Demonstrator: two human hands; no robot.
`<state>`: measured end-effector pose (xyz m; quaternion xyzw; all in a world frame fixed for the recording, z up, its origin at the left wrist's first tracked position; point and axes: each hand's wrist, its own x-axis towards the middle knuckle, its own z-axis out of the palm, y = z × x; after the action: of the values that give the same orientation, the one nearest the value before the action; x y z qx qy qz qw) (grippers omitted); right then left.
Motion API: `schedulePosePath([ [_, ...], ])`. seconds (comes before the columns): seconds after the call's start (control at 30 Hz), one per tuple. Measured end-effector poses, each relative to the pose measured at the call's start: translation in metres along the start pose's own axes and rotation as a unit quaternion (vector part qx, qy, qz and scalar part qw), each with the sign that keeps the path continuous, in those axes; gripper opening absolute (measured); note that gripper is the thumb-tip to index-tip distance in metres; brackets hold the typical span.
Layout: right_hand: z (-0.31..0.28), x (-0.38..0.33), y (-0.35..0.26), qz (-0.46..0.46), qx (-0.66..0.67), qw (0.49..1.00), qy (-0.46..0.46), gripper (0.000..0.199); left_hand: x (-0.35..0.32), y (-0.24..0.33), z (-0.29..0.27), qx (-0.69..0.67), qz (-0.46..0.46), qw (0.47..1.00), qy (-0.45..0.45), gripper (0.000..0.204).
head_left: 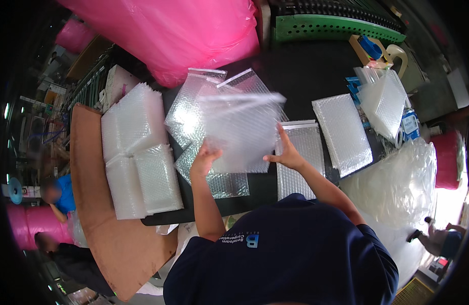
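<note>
Between my two hands is a clear bubble-wrap bag (239,134), smeared by motion, with a whitish strip along its far edge. My left hand (206,159) grips its near left side, the thumb lying over it. At the right edge, my right hand (289,152) holds it with thumb and forefinger spread apart; the other fingers are partly hidden. Beneath and beyond the held bag, several loose bubble-wrap bags (186,114) overlap at angles. Close to my right hand lies a neat pile of bubble-wrap bags (301,170) with a strip at its far end.
Thick bubble-wrap stacks (135,122) stand left beside a brown board (89,198). Another bag pile (342,133) lies right, near a tape dispenser (370,48). A large pink roll (193,30) and green perforated rail (336,29) border the black table (293,76). Other people are at both sides.
</note>
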<state>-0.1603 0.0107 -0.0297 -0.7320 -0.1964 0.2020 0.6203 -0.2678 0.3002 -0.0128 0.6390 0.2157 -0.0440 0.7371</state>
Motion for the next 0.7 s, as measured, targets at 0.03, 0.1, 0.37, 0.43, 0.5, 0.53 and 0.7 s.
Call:
schedulePosePath([
  [0.03,0.003,0.003,-0.011,-0.006,0.047,0.998,-0.035,0.097,0.005,-0.007,-0.006,-0.025,0.032,0.994,-0.106,0.073],
  [0.1,-0.008,0.006,-0.022,0.108,0.197,0.973,-0.047,0.064,0.035,-0.009,-0.015,-0.069,0.095,0.940,-0.320,0.072],
  [0.37,-0.074,-0.040,0.017,0.187,0.350,0.917,-0.039,0.017,0.198,-0.074,0.073,0.209,-0.047,0.917,0.337,0.093],
  [0.43,-0.072,-0.050,0.006,0.168,0.377,0.911,0.025,0.017,0.197,-0.080,0.077,0.251,0.000,0.913,0.322,0.077],
  [0.5,-0.092,-0.065,0.027,0.130,0.423,0.896,0.032,0.020,0.186,-0.057,0.076,0.107,0.049,0.974,0.195,0.040],
  [0.53,-0.102,-0.067,0.036,0.088,0.459,0.884,-0.002,0.026,0.175,-0.046,0.071,-0.023,0.103,0.984,0.142,0.034],
  [0.7,-0.085,-0.046,-0.035,0.098,0.466,0.877,0.068,0.033,0.052,0.066,0.068,-0.049,0.078,0.990,-0.109,0.023],
])
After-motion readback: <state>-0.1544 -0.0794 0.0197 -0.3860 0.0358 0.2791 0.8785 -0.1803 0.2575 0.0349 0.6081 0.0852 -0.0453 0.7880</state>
